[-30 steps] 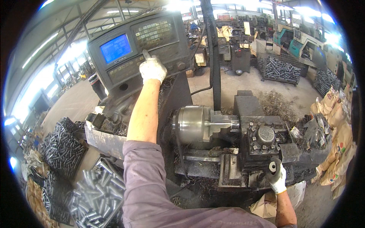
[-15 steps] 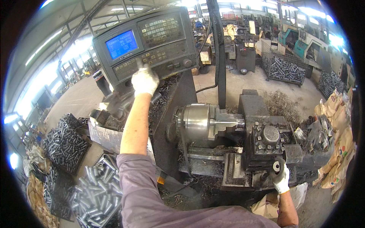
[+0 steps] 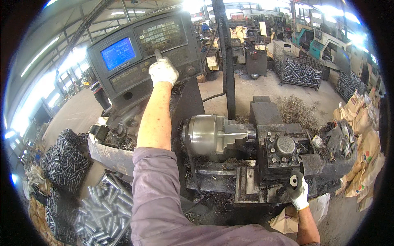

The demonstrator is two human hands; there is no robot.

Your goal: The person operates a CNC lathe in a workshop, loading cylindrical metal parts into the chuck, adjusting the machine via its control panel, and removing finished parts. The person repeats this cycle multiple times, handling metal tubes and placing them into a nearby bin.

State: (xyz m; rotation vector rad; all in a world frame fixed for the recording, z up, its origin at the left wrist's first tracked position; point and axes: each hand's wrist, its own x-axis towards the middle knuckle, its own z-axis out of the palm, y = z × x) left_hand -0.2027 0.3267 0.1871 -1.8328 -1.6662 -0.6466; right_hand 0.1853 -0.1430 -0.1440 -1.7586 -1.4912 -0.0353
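My left hand (image 3: 163,72), in a white glove with a darkened fingertip, is raised to the control panel (image 3: 131,88) of a lathe. Its index finger stretches onto the keys right of the blue screen (image 3: 117,53); the other fingers are curled and hold nothing. Low at the right, my gloved right hand (image 3: 300,194) is closed around a piece with a pale, ring-shaped end (image 3: 294,180), perhaps a tube; the rest is hidden by the fingers. It is beside the carriage, below the tool post (image 3: 285,145). Left of the post, the shiny chuck (image 3: 204,133) has a bright metal part (image 3: 250,134) at its jaws.
A bin of bright metal tubes (image 3: 104,209) stands low at the left, by a heap of darker parts (image 3: 67,162). Metal shavings (image 3: 297,108) pile behind the tool post. Brown sacks (image 3: 361,143) line the right; a wire cage (image 3: 301,71) of parts stands behind.
My left hand has shifted from the panel's lower keys up and right to keys nearer its middle. The view has swung slightly; my right hand stays by the carriage with its ring-ended piece.
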